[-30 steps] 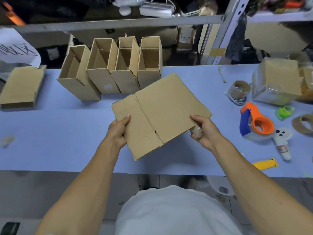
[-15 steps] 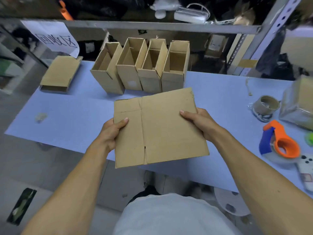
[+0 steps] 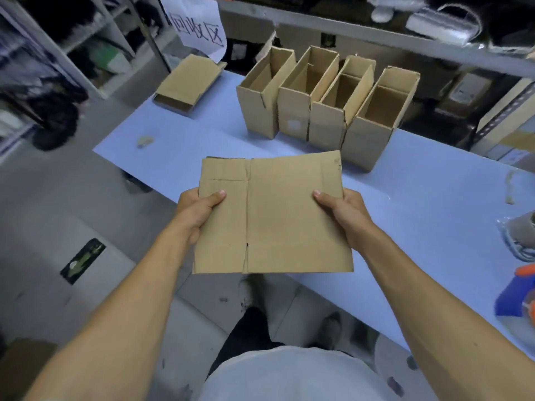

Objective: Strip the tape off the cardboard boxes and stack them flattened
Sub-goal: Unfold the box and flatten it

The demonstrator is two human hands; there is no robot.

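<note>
Flattened box (image 3: 278, 218) held above the tabletop (image 3: 419, 204) edge; left hand (image 3: 197, 212) and right hand (image 3: 344, 215) each in thumb-over grip on its side edges; four open boxes (image 3: 327, 102) behind.

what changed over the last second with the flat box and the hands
The flattened box was turned from a tilt to square with the person and carried left, toward the table's left end. The right hand regripped from the lower edge to the side. The left hand kept its grip; the four open boxes stayed put.
</note>
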